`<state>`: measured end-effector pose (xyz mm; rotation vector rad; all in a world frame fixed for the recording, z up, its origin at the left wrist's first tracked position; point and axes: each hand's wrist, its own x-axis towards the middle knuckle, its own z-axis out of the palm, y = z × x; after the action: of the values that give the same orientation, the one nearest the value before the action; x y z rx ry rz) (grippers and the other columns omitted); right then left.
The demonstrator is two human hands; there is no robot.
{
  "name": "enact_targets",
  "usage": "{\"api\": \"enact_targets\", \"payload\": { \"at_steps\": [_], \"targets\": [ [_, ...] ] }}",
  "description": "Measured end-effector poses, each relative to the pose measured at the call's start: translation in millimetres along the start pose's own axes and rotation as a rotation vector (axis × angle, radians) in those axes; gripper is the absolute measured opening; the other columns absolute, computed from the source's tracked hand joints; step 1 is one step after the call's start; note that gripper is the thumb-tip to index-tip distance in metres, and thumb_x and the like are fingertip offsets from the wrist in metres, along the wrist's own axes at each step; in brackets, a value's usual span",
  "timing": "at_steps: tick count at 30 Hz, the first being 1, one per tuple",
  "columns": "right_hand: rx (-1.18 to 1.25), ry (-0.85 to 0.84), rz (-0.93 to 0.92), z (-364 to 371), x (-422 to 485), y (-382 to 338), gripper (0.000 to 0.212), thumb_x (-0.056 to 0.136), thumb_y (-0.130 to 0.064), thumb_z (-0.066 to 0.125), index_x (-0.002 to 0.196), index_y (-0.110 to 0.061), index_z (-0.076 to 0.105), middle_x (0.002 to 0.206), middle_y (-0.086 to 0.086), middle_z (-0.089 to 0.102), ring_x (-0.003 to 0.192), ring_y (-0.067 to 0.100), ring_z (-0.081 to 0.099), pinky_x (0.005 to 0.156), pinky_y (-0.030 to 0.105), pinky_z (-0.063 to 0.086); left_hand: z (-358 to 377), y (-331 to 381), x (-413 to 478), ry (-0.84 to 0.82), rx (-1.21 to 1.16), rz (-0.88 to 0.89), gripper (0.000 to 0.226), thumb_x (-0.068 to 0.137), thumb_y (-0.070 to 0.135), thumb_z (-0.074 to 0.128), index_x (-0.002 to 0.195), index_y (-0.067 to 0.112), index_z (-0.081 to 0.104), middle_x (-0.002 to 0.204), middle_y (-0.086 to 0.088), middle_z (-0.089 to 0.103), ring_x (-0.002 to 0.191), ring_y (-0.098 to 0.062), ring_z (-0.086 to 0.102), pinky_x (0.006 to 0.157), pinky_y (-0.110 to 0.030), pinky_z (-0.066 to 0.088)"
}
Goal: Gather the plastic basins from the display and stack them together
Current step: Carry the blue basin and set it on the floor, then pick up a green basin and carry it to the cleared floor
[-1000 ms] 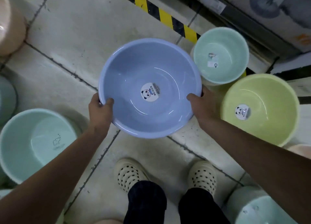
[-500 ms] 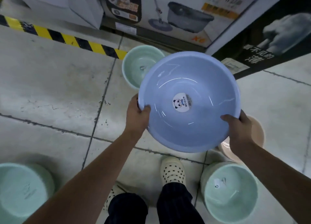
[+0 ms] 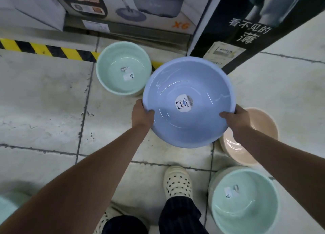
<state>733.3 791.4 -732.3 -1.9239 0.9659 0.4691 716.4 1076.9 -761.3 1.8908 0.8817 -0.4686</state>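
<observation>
Grip on the blue basin (image 3: 190, 86) has been kept unchanged over the last second. Its near rim is clasped by the left hand (image 3: 142, 115) on one side and the right hand (image 3: 235, 118) on the other, with each thumb hooked inside the bowl and the fingers hidden beneath. The basin is held upright in the air, mouth up and clear of the floor (image 3: 44, 102).

What has changed is the surroundings. A yellow-green basin seen beside the load a second ago is now out of view, and a turn toward another part of the display is implied. A peach basin (image 3: 263, 126) is now seen on the floor just past the right hand, partly covered in view by the blue one. One mint basin (image 3: 124, 68) stands by the hazard tape (image 3: 44, 49), and a second mint basin (image 3: 244, 202) stands near the shoe (image 3: 177, 182). Over the last half second more of the peach basin has been uncovered, while the blue one has been kept at much the same height.

Gathering is judged to be at an early stage, since one basin is carried and nothing is yet nested. The peach basin is the nearest candidate for stacking. Whether the blue basin fits inside it cannot be told, because the held basin is closer to the camera.
</observation>
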Motion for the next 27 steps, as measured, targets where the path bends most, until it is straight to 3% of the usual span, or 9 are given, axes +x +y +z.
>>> {"api": "enact_targets", "payload": {
  "at_steps": [9,12,14,17,21,24,27],
  "targets": [
    [-0.18,0.012,-0.021,18,24,28,0.033,0.083,-0.012,0.071,0.115,-0.016,0.067,0.099,0.004,0.068,0.095,0.031,0.062,0.087,0.044,0.055,19,-12,19,0.042,0.094,0.0,0.039,0.085,0.007,0.058,0.124,0.011,0.057,0.115,-0.011,0.068,0.106,-0.034,0.061,0.088,-0.035,0.049],
    [-0.206,0.022,0.02,18,24,22,0.033,0.084,-0.017,0.07,0.117,-0.013,0.067,0.101,0.006,0.068,0.096,0.033,0.063,0.086,0.043,0.054,10,-12,19,-0.04,0.08,-0.065,0.041,0.086,0.022,0.067,0.125,0.012,0.058,0.116,-0.006,0.067,0.106,-0.03,0.063,0.084,-0.033,0.049],
    [-0.183,0.046,0.057,15,15,16,0.038,0.085,-0.02,0.067,0.122,-0.012,0.066,0.103,0.006,0.067,0.102,0.034,0.065,0.09,0.044,0.055,-6,-13,14,-0.089,0.002,-0.115,0.042,0.081,0.033,0.071,0.118,0.014,0.063,0.111,-0.004,0.071,0.102,-0.029,0.067,0.089,-0.04,0.056],
    [-0.154,0.031,0.04,4,-19,-2,0.049,0.087,-0.028,0.068,0.133,-0.015,0.06,0.111,0.003,0.068,0.106,0.03,0.065,0.098,0.042,0.051,-38,-15,-17,-0.081,-0.21,-0.18,0.025,0.091,0.012,0.061,0.116,0.008,0.063,0.107,-0.012,0.071,0.092,-0.029,0.07,0.091,-0.046,0.057],
    [-0.059,-0.104,0.019,8,-92,-47,0.039,0.09,-0.022,0.071,0.127,-0.01,0.064,0.111,0.011,0.069,0.095,0.032,0.068,0.097,0.049,0.055,-104,-19,-80,0.006,-0.438,-0.19,0.016,0.097,-0.002,0.053,0.107,0.007,0.062,0.102,-0.018,0.065,0.082,-0.028,0.067,0.078,-0.039,0.056],
    [-0.215,-0.258,-0.113,31,-162,-91,0.033,0.09,-0.03,0.07,0.121,-0.021,0.066,0.098,-0.007,0.07,0.103,0.031,0.069,0.099,0.05,0.053,-175,-24,-129,0.047,-0.605,-0.246,0.02,0.098,-0.004,0.052,0.097,0.012,0.063,0.096,-0.014,0.065,0.085,-0.03,0.064,0.076,-0.038,0.051],
    [-0.394,-0.454,-0.267,67,-236,-140,0.029,0.093,-0.036,0.065,0.122,-0.031,0.064,0.101,-0.023,0.064,0.103,0.024,0.068,0.095,0.041,0.051,-252,-31,-176,0.173,-0.666,-0.286,0.018,0.099,0.002,0.054,0.096,0.017,0.064,0.098,-0.012,0.068,0.089,-0.028,0.066,0.082,-0.04,0.052]
  ]
}}
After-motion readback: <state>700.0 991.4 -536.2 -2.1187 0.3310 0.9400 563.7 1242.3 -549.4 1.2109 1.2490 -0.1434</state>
